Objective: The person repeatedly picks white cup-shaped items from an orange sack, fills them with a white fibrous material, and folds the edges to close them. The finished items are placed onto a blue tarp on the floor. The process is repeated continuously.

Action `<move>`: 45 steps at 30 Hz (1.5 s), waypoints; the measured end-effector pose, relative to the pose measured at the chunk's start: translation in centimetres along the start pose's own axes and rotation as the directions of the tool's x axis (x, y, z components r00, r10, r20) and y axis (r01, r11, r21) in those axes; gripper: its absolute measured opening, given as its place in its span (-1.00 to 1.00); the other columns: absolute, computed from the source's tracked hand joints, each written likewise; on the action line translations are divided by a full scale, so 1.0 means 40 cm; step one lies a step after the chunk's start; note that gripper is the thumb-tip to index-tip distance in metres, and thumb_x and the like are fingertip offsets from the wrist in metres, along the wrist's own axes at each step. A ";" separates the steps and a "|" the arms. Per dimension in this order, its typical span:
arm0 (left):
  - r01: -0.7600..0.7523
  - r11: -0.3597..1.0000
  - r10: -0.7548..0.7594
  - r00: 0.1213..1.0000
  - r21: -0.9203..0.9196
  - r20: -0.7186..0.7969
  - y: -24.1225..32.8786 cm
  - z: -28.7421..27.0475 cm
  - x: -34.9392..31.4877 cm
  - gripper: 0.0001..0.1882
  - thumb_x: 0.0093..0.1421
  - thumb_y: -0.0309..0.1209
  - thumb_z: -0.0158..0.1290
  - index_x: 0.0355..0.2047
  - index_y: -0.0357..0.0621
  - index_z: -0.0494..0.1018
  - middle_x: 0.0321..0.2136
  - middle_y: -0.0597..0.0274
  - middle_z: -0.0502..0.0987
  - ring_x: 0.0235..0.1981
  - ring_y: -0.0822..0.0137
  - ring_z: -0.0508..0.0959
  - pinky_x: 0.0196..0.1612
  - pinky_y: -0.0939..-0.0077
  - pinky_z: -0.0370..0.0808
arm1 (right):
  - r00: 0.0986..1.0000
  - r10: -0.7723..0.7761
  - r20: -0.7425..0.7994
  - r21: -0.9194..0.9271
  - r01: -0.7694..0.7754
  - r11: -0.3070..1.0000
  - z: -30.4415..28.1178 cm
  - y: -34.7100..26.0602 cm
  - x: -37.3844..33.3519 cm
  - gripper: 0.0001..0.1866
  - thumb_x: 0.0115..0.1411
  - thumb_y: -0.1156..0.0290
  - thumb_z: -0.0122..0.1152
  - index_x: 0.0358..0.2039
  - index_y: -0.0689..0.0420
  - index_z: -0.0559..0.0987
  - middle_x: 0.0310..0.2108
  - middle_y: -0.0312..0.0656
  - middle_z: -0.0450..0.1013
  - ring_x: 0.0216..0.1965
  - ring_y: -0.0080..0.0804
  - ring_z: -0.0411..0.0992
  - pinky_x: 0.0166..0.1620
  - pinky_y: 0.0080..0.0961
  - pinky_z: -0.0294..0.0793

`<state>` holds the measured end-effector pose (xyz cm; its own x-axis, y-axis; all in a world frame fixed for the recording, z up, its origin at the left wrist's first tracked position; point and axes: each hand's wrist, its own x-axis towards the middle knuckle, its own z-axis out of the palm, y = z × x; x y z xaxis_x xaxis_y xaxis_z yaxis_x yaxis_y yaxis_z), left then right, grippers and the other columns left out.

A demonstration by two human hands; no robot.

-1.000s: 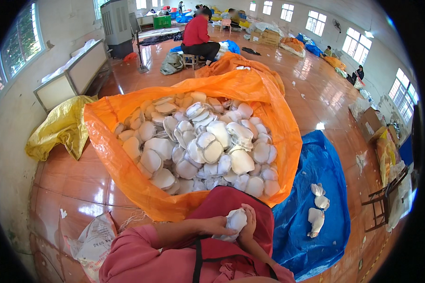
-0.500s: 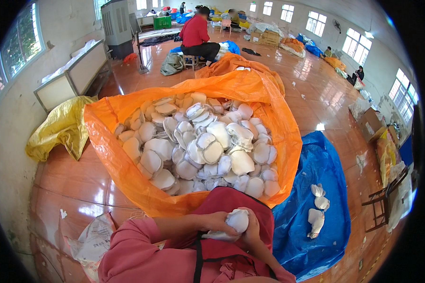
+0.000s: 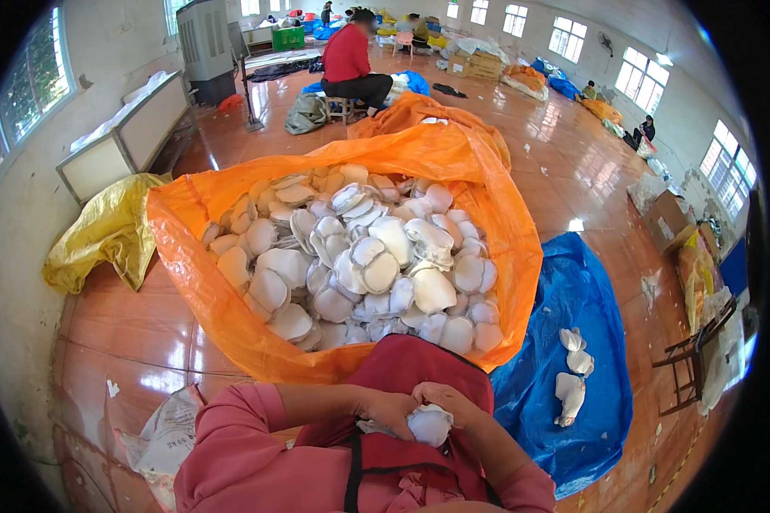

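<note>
Over the dark red apron (image 3: pixel 402 368) on my lap, both hands are closed on a small bundle of soft white pads (image 3: pixel 430 426). My left hand (image 3: pixel 388 412) wraps it from the left side. My right hand (image 3: pixel 447 402) curls over its top and right side; some fingers are hidden. Just beyond my knees, a wide-mouthed orange sack (image 3: pixel 205 312) holds a large heap of rounded, cup-shaped white pads (image 3: pixel 368 256). To the right, a few white pad bundles (image 3: pixel 570 398) lie on a blue plastic sheet (image 3: pixel 590 299).
A yellow sack (image 3: pixel 103 235) slumps by the left wall, and a printed white sack (image 3: pixel 167 436) lies near my left side. Ahead, a person in red (image 3: pixel 348 56) sits on a stool. A wooden chair (image 3: pixel 693 355) and a cardboard box (image 3: pixel 669 221) stand at the right.
The white bundle has tipped downward and moved slightly nearer to me. My right hand has shifted from its right side to over its top. The view has moved slightly.
</note>
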<state>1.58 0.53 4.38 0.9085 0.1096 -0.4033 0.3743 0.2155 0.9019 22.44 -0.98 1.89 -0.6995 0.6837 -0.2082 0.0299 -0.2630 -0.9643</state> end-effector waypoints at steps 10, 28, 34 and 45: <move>-0.159 0.985 0.157 0.987 0.063 0.046 -0.022 0.015 0.006 -0.34 -0.08 -0.39 0.17 0.10 -0.27 0.35 -0.08 0.10 0.50 0.01 0.28 0.45 0.13 0.42 0.34 | 0.989 0.138 0.053 0.004 -0.139 0.990 0.029 0.005 -0.033 -0.62 0.40 0.03 -0.08 -0.25 0.11 0.46 -0.35 -0.43 0.28 -0.29 -0.68 0.26 -0.20 -0.68 0.28; -0.222 0.923 0.134 0.951 -0.313 -0.277 -0.044 0.035 -0.053 -0.50 0.01 -0.54 0.19 0.00 -0.19 0.38 -0.23 0.31 0.50 -0.21 0.47 0.50 -0.12 0.60 0.45 | 0.980 0.200 0.007 0.353 -0.189 0.916 0.015 0.090 -0.110 -0.51 0.32 0.00 0.06 0.03 0.14 0.40 -0.18 -0.36 0.38 -0.20 -0.59 0.35 -0.14 -0.66 0.36; -0.385 0.720 0.156 0.900 -0.577 -0.407 -0.033 0.044 -0.039 -0.44 -0.02 -0.57 0.18 0.05 -0.21 0.36 -0.16 0.24 0.52 -0.15 0.37 0.54 -0.02 0.52 0.47 | 0.987 0.105 0.120 0.493 -0.151 0.857 0.004 -0.012 -0.096 -0.05 -0.08 0.05 0.53 0.23 0.21 0.26 0.03 -0.25 0.42 0.03 -0.43 0.40 0.08 -0.44 0.42; -0.413 0.680 0.070 0.859 -0.606 -0.507 -0.122 0.059 -0.025 -0.46 -0.09 -0.66 0.12 -0.02 -0.22 0.38 -0.22 0.19 0.51 -0.20 0.28 0.55 -0.11 0.39 0.54 | 0.958 0.277 0.074 0.311 -0.286 0.906 0.001 0.029 -0.041 -0.46 0.04 0.42 0.40 0.01 0.21 0.38 -0.14 -0.27 0.44 -0.13 -0.48 0.43 -0.05 -0.51 0.43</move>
<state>-0.72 -2.91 0.75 0.7129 0.6009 -0.3616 -0.2331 0.6894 0.6859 23.60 -2.44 1.11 -0.7147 0.5318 -0.4543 0.0052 -0.6454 -0.7638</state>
